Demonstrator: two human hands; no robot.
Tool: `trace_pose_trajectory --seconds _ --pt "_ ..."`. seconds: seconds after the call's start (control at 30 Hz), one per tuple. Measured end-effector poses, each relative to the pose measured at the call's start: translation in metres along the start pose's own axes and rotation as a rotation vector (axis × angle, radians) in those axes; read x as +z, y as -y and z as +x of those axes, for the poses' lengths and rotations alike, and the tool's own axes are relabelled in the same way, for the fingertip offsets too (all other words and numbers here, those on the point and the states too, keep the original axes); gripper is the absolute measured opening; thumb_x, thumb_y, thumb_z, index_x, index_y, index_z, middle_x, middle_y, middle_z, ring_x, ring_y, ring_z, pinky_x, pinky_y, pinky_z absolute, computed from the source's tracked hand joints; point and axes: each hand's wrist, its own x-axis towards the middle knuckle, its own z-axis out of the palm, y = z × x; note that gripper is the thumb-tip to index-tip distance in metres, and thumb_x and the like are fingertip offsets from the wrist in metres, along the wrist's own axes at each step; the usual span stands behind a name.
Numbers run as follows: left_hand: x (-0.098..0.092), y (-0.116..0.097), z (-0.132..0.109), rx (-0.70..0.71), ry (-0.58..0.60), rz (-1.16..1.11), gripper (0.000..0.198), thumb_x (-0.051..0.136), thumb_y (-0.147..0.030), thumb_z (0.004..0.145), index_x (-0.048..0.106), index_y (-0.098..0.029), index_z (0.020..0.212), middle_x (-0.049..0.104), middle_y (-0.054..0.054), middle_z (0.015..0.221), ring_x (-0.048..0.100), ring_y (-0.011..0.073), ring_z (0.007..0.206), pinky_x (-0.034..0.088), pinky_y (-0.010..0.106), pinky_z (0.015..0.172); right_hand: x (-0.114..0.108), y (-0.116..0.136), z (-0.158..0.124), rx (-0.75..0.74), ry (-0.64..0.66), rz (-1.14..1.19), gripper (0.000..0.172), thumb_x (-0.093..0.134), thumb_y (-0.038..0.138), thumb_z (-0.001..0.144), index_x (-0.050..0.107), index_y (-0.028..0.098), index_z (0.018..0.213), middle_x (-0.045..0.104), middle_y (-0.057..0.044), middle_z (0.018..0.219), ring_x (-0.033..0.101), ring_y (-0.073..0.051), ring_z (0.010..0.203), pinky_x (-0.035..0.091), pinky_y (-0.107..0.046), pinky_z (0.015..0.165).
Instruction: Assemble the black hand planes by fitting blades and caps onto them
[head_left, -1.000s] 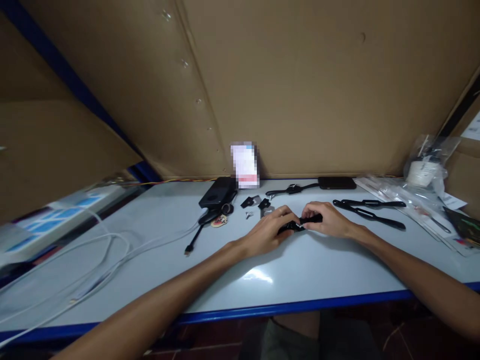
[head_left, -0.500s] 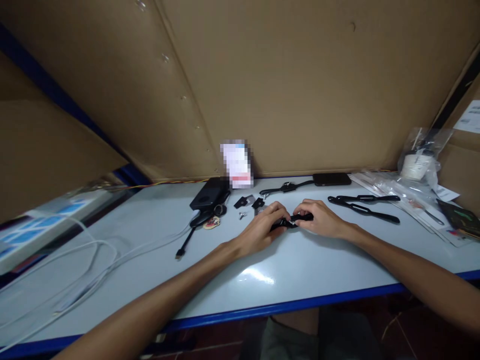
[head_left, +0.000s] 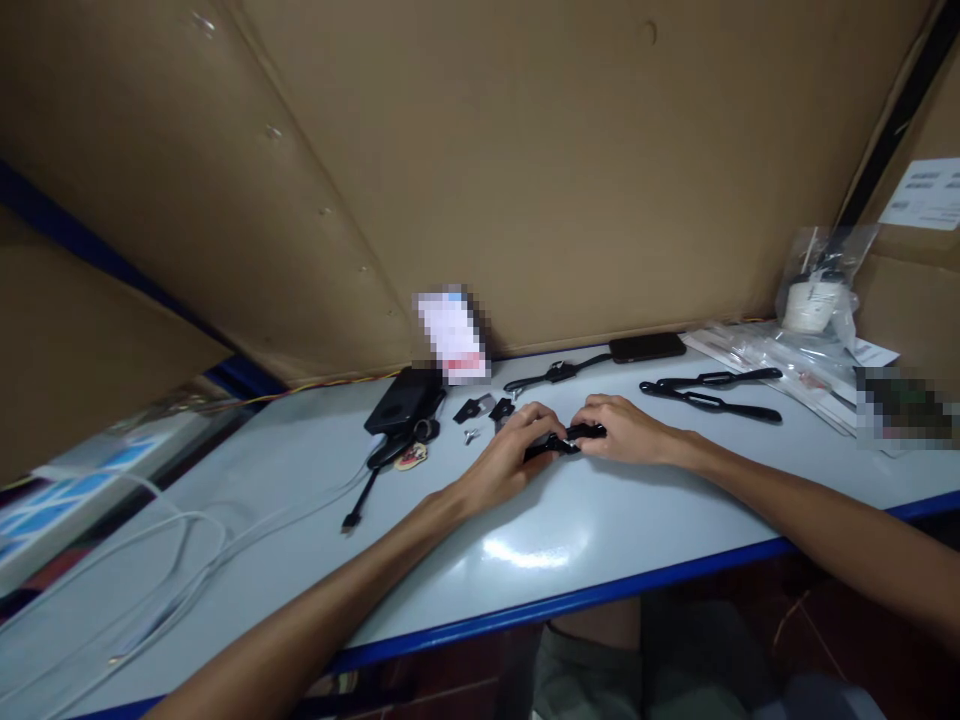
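Observation:
Both hands meet over the middle of the table around one black part (head_left: 567, 441) that has a small shiny metal piece at its centre. My left hand (head_left: 517, 450) closes its fingers on the left end of it. The right end is pinched in my right hand (head_left: 616, 430). Just behind my left hand lie small black brackets (head_left: 472, 410) and a silver wing screw (head_left: 471, 436). Farther back rests a long black strap-like piece (head_left: 560, 373). Two similar black pieces (head_left: 712, 400) lie to the right.
A lit phone (head_left: 454, 338) leans at the back beside a black power bank (head_left: 405, 400). Another phone (head_left: 647, 347) lies flat. Plastic bags (head_left: 780, 365) and a wrapped white cup (head_left: 814, 303) are at right. White cables (head_left: 217, 540) and a power strip (head_left: 82, 500) occupy the left.
The view has turned slightly, so the table items appear shifted left. Both hands keep their hold on the black part, with little change in the fingers.

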Motion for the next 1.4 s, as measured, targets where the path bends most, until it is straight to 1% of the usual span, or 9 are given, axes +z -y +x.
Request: trace_pose_trajectory --seconds 0.1,0.27,0.4,0.57,0.7,1.07,1.27,1.33,1.4 --pt "-0.001 -0.001 0.001 0.007 0.015 -0.014 0.016 0.055 -0.015 0.094 0.06 -0.021 0.108 0.06 0.009 0.117 0.057 0.0257 0.112 0.049 0.044 0.1 0.001 0.0 0.0 -0.02 0.014 0.006 0.016 0.062 0.021 0.091 0.076 0.017 0.1 0.066 -0.008 0.094 0.06 -0.021 0.087 0.047 -0.035 0.084" --pt "0.0 0.0 0.002 0.014 0.02 -0.03 0.015 0.056 -0.018 0.095 0.06 -0.021 0.108 0.061 0.01 0.117 0.058 0.0259 0.112 0.049 0.043 0.1 0.001 0.004 0.001 0.017 -0.002 -0.01 0.016 0.064 0.019 0.089 0.076 0.015 0.099 0.065 -0.008 0.093 0.059 -0.021 0.086 0.047 -0.035 0.082" --pt "0.0 0.0 0.002 0.026 0.018 -0.036 0.013 0.055 -0.018 0.096 0.059 -0.021 0.107 0.06 0.01 0.115 0.058 0.0255 0.109 0.049 0.043 0.098 0.0 0.004 0.0 -0.003 0.027 -0.016 0.016 0.062 0.018 0.091 0.075 0.017 0.1 0.065 -0.008 0.094 0.059 -0.021 0.088 0.047 -0.036 0.085" --pt "-0.001 -0.002 0.002 0.029 0.008 -0.051 0.012 0.055 -0.019 0.096 0.061 -0.021 0.107 0.06 0.009 0.113 0.059 0.0248 0.107 0.05 0.042 0.097 0.0 0.003 -0.001 -0.014 0.038 -0.002 0.017 0.06 0.019 0.092 0.074 0.015 0.101 0.063 -0.009 0.096 0.059 -0.023 0.091 0.047 -0.037 0.087" --pt "-0.001 -0.002 0.003 0.026 0.001 -0.053 0.012 0.056 -0.019 0.096 0.062 -0.021 0.106 0.06 0.009 0.112 0.059 0.0243 0.106 0.05 0.041 0.096 0.0 0.003 -0.002 -0.018 0.045 -0.009 0.016 0.059 0.019 0.094 0.073 0.017 0.101 0.062 -0.008 0.096 0.059 -0.023 0.092 0.048 -0.037 0.087" --pt "-0.001 -0.001 0.001 0.007 0.037 -0.059 0.012 0.054 -0.021 0.099 0.058 -0.021 0.109 0.057 0.008 0.115 0.057 0.0238 0.108 0.048 0.041 0.098 0.001 0.003 -0.003 -0.049 0.06 -0.04 0.016 0.057 0.021 0.096 0.072 0.016 0.101 0.062 -0.01 0.098 0.06 -0.024 0.096 0.049 -0.039 0.09" --pt "0.001 -0.002 0.0 0.04 0.06 -0.057 0.012 0.05 -0.016 0.099 0.059 -0.021 0.104 0.057 0.008 0.116 0.057 0.0234 0.111 0.047 0.041 0.1 -0.001 -0.007 0.003 -0.061 0.026 -0.012 0.03 0.046 0.004 0.092 0.074 0.017 0.096 0.07 -0.009 0.097 0.064 -0.022 0.091 0.049 -0.037 0.09" --pt "0.001 -0.001 0.0 0.037 0.032 -0.064 0.011 0.051 -0.016 0.098 0.057 -0.021 0.106 0.057 0.008 0.113 0.057 0.0233 0.107 0.048 0.04 0.097 -0.004 -0.008 0.003 -0.06 0.014 0.056 0.031 0.047 0.003 0.09 0.075 0.017 0.094 0.073 -0.008 0.097 0.065 -0.021 0.091 0.048 -0.036 0.089" --pt "0.002 0.0 0.0 0.025 0.017 -0.067 0.014 0.054 -0.016 0.096 0.055 -0.021 0.109 0.058 0.008 0.112 0.057 0.0234 0.104 0.049 0.039 0.092 -0.008 -0.006 0.002 -0.013 -0.015 0.119 0.033 0.048 0.002 0.088 0.076 0.018 0.096 0.075 -0.006 0.094 0.065 -0.019 0.086 0.048 -0.033 0.085"
